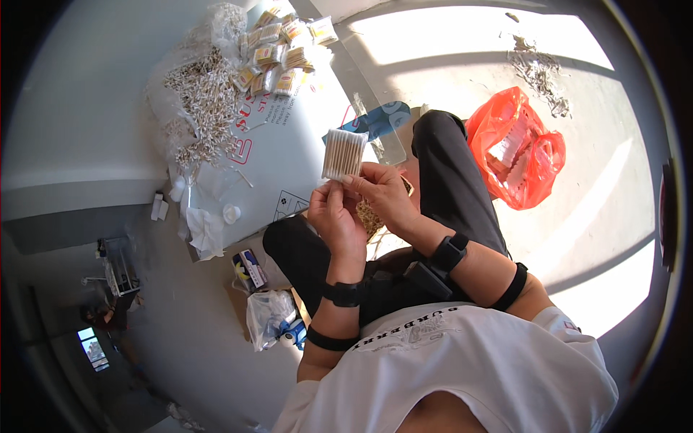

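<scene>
A flat clear packet of cotton swabs (343, 154) stands up from my fingers, its wooden sticks side by side and white tips along the top. My left hand (336, 216) pinches at the packet's lower edge, thumb and fingers pressed together. My right hand (385, 190) grips the lower right corner between thumb and fingers. Beyond them on the board, a heap of loose cotton swabs (206, 101) spills out of a clear plastic bag (224, 25). Beside it lies a pile of filled swab packets (285, 54). A container of swabs (369, 219) is partly hidden behind my hands.
The printed board (271, 155) serves as a low table, with crumpled white tissue (206, 229) at its near left corner. A red plastic bag (509, 155) stands on the floor at right. Scraps (540, 76) lie beyond it. A cardboard box (240, 314) with bagged items sits at lower left.
</scene>
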